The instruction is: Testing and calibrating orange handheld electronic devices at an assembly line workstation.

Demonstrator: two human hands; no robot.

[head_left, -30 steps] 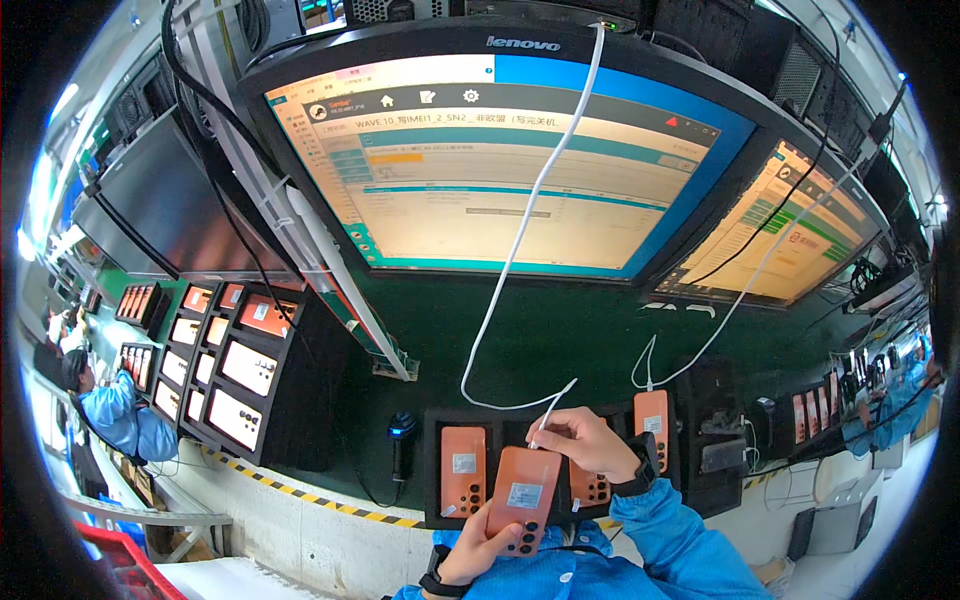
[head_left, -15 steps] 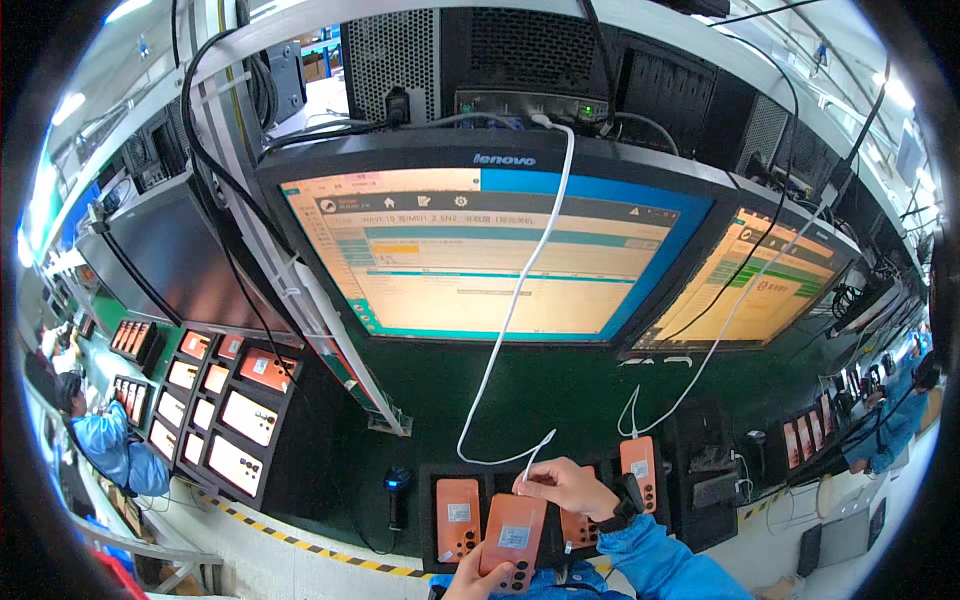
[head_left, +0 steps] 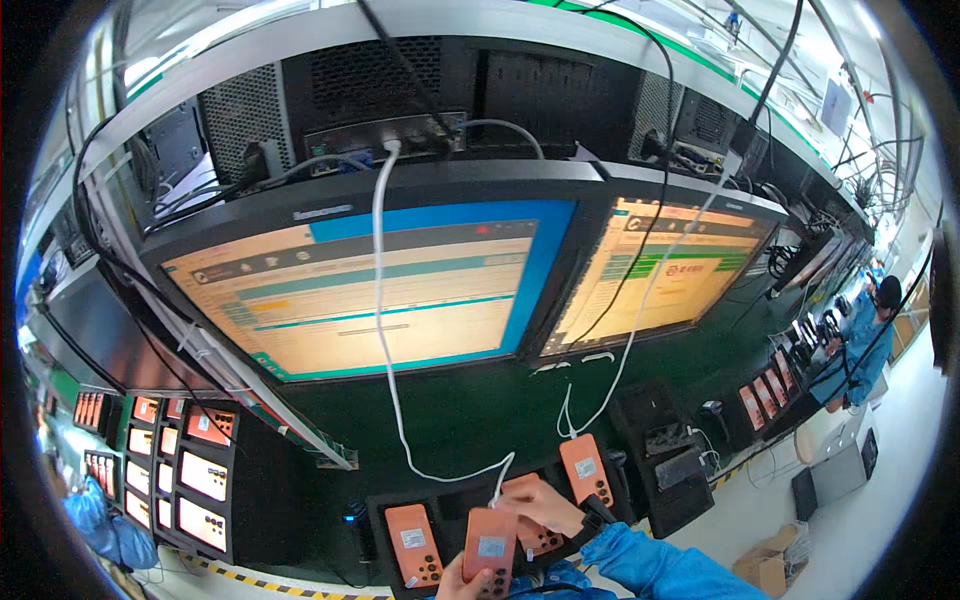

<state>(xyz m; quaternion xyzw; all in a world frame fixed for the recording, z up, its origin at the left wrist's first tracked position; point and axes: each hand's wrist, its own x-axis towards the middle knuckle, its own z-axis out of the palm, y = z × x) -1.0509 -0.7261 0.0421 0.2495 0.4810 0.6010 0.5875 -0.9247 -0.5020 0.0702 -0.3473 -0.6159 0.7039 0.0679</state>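
Copper-coloured phone (head_left: 490, 526) was held by its lower part in the left hand (head_left: 462, 584), labelled back upward, at the near side of a black tray (head_left: 449, 525). Near its top edge, the end of a white cable (head_left: 398, 420) was pinched by the right hand (head_left: 543, 507), its fingers brought close together; whether the plug was seated could not be told. A left-hand phone (head_left: 408, 517) was laid in the tray, and a right-hand phone (head_left: 577, 452) was joined to a second cable (head_left: 608, 402).
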